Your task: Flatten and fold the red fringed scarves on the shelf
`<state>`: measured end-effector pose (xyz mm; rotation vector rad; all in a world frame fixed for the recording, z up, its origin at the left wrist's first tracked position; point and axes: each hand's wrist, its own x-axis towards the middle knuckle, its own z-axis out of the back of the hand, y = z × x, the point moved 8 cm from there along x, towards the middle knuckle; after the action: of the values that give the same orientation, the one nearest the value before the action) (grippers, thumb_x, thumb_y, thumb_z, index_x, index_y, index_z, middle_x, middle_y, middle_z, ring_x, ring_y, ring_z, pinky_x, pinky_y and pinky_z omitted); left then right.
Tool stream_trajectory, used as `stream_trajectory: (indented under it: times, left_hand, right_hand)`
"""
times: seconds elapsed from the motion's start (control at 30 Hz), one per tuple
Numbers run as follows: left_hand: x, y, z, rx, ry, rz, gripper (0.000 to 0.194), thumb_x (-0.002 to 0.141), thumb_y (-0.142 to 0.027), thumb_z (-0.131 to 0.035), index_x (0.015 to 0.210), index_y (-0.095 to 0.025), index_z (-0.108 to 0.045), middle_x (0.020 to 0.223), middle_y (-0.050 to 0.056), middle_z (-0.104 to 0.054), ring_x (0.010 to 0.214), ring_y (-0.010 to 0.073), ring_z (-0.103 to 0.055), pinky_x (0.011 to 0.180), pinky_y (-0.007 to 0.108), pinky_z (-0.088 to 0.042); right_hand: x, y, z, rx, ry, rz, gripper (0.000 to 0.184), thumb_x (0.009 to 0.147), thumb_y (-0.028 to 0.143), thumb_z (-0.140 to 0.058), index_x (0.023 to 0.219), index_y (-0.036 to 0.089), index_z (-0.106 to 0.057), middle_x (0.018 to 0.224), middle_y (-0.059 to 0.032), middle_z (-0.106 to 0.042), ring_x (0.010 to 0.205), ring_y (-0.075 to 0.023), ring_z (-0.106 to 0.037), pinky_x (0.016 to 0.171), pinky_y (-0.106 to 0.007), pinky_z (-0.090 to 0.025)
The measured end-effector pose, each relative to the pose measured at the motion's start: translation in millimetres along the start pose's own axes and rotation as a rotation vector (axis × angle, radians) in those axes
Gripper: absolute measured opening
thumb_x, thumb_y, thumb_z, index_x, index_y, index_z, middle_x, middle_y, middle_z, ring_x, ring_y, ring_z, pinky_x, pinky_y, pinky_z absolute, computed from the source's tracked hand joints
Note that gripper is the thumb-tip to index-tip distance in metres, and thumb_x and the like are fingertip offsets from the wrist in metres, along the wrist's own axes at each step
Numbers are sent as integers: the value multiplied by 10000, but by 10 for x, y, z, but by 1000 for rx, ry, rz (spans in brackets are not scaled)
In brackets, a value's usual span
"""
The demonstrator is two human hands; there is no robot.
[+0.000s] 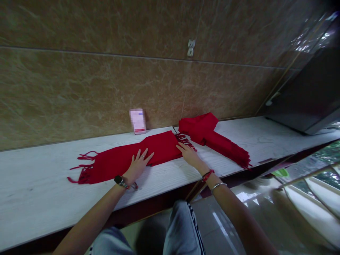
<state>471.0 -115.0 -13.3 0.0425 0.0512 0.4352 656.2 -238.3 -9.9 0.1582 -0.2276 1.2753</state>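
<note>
A red fringed scarf (114, 161) lies spread along the white wood-grain tabletop, its loose tassels at the left end and a folded part with more fringe at the right. My left hand (138, 165) rests flat on the middle of it, fingers spread. At its right end, my right hand (190, 155) lies with fingers stretched out on the cloth beside the fringe. Just beyond that hand sits a second red cloth piece with fringe (205, 131), bunched near the wall and reaching toward the front edge. Whether the two red pieces join cannot be seen.
A blurred pinkish card or phone (138, 121) leans against the brown marbled wall (106, 88). A small white cat-shaped hook (191, 48) is fixed higher up. At the far right stands a large dark box-like object (305, 92). My knees are below the table's front edge.
</note>
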Motion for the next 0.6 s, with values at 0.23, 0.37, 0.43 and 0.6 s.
stream_trajectory:
  times: [0.23, 0.37, 0.43, 0.6]
  left_hand:
    - [94, 125, 29, -76, 160, 4, 817, 726, 30, -368, 1388, -372, -109, 1482, 62, -50, 1314, 369, -46, 975, 592, -226]
    - [152, 3, 79, -63, 54, -41, 824, 723, 37, -367, 1394, -354, -92, 1483, 64, 26, 1324, 335, 3, 996, 562, -211]
    - [161, -48, 27, -83, 73, -55, 822, 721, 53, -342, 1398, -337, -88, 1483, 69, 34, 1328, 321, -15, 1006, 530, -222]
    - [193, -18, -62, -169, 272, -64, 827, 720, -8, -403, 1395, -352, -71, 1481, 49, 51, 1326, 329, -39, 1007, 538, -209]
  right_hand:
    - [28, 31, 99, 6, -12, 114, 562, 756, -22, -307, 1296, 93, -412, 1398, -123, -339, 1200, -198, -409, 927, -337, -411]
    - [34, 72, 257, 45, -93, 84, 501, 783, -1, -305, 1242, 97, -480, 1328, -123, -439, 1154, -179, -455, 945, -311, -401]
    - [14, 68, 212, 61, -90, 63, 466, 790, 9, -320, 1199, 100, -521, 1265, -120, -501, 1138, -173, -467, 948, -297, -402]
    - [-64, -22, -39, 69, -78, 0, 435, 781, 14, -361, 1168, 97, -541, 1177, -140, -556, 1084, -185, -500, 948, -324, -411]
